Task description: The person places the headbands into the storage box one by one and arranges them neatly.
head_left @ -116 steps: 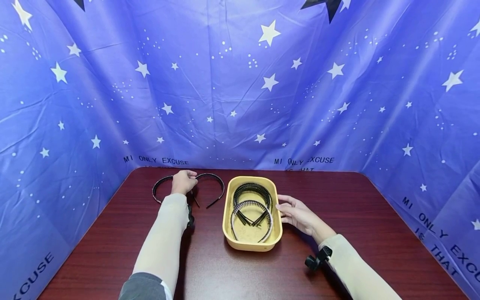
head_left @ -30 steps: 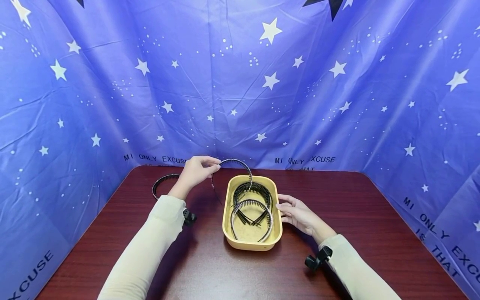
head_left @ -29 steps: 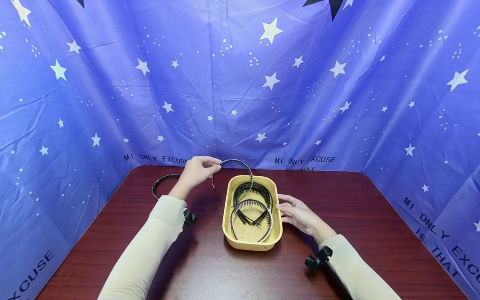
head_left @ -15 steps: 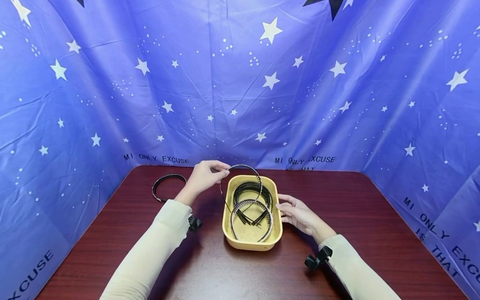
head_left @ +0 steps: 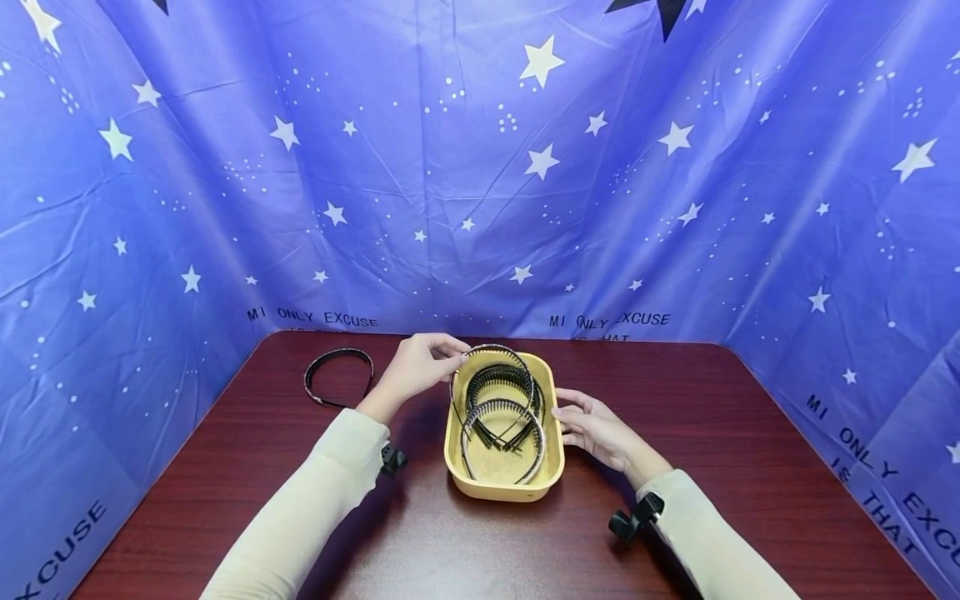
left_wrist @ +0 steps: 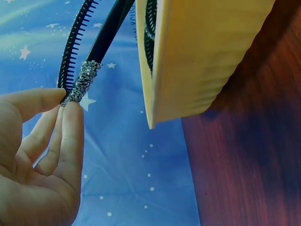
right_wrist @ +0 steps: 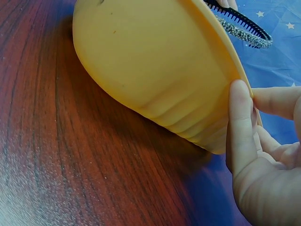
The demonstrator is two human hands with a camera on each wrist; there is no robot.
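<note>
My left hand (head_left: 422, 365) pinches a dark toothed headband (head_left: 491, 347) between thumb and fingers, at its upper left, over the far end of the yellow container (head_left: 504, 493). In the left wrist view, the headband (left_wrist: 85, 80) shows a silvery glittering covering near the fingertips. Several black headbands (head_left: 487, 377) are bunched inside the container, and a lighter-patterned one (head_left: 467, 454) lies nearer its front. With fairly straight fingers, my right hand (head_left: 603, 429) touches the container's right rim; in the right wrist view the fingertips (right_wrist: 240, 89) meet the yellow rim.
Another glittering headband (head_left: 307, 379) lies on the dark red-brown table (head_left: 420, 550), left of the left hand. A blue cloth (head_left: 465, 192) with white stars hangs behind the table and along both sides.
My left hand has brought a headband from the table's left over to the container, lowering it over the far end. The other headband at left has stayed. The right hand keeps its place.
</note>
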